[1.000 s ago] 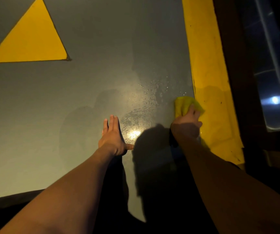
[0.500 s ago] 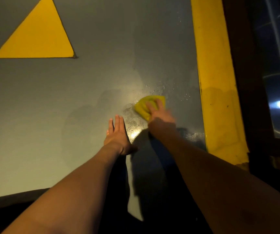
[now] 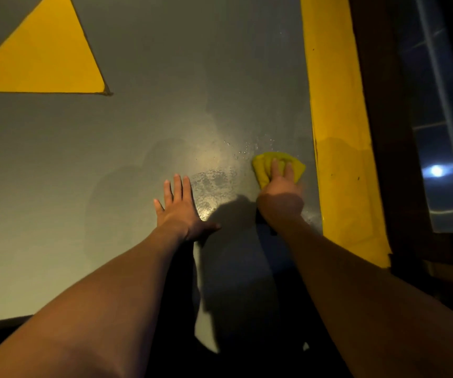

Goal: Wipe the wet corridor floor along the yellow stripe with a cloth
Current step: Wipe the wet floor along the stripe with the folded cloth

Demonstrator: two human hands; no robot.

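Grey floor (image 3: 143,137) with wet patch (image 3: 214,184), yellow cloth (image 3: 263,165), yellow stripe (image 3: 337,118), yellow triangle (image 3: 48,61).

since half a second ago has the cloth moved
Yes. The cloth under the right hand slid right, away from the left hand planted on the floor, and now lies close beside the yellow stripe.
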